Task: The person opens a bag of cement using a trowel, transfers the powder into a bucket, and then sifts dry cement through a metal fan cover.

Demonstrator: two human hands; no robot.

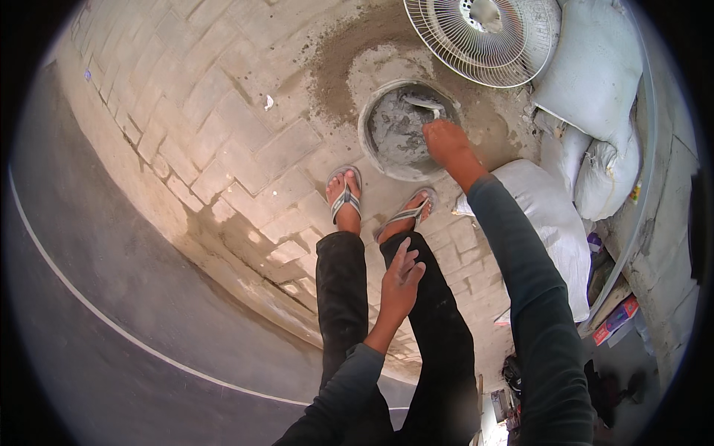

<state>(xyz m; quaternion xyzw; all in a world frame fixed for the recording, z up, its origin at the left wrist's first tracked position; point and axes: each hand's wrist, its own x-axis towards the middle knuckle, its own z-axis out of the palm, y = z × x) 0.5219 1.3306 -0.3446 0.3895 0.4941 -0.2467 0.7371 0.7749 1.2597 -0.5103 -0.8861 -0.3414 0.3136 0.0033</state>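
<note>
A round, shallow pan (364, 141) on the paving holds wet grey cement mix (398, 137). My right hand (448, 143) reaches over the pan's right side, closed around the handle of a trowel (424, 103). The trowel's pale bent neck shows beyond my fist, while its blade lies partly in the mix and the handle is hidden in my grip. My left hand (402, 282) is in front of my right knee, empty, its fingers stretched out and somewhat apart. Grey smears mark its fingertips.
A wire fan guard (476, 37) lies beyond the pan. Stuffed white sacks (595, 70) and another white sack (539, 223) line the right side. My sandalled feet (346, 192) stand just before the pan on brick paving (260, 141). A grey road (111, 245) runs along the left.
</note>
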